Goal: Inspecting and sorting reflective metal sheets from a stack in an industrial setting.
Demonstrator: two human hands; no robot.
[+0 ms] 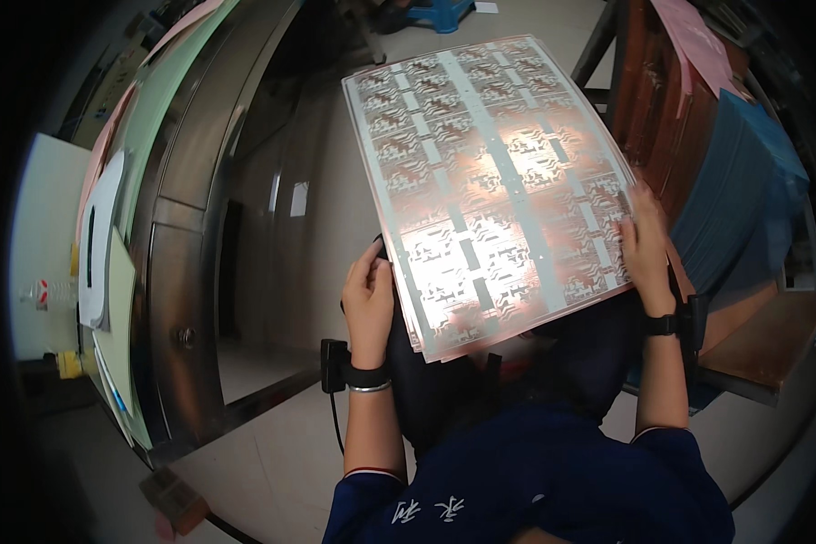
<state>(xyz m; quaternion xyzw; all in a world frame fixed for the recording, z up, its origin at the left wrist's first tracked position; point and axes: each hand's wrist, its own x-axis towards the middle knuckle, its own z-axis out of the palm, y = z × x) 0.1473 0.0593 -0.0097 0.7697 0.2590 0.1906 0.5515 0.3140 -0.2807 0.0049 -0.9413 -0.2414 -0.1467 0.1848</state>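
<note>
Above my lap a thin stack of copper circuit board panels (517, 195) lies tilted, its shiny top panel patterned with repeated traces and pale strips. Several edges show slightly out of line at the lower left corner. My left hand (369, 295) is closed at the stack's left edge, the fingers curled and partly hidden. On the right edge, my right hand (646, 254) grips with some fingers over the top face; the rest are out of sight beneath. Black bands sit on both wrists.
To the left stands a metal cabinet (183, 272) with papers (109, 245) on top and a clear plastic bottle (50, 292). Stacks of brown boards (648, 109) and blue sheets (743, 190) rise close on the right, above a wooden ledge (771, 340). A blue stool (442, 14) is ahead.
</note>
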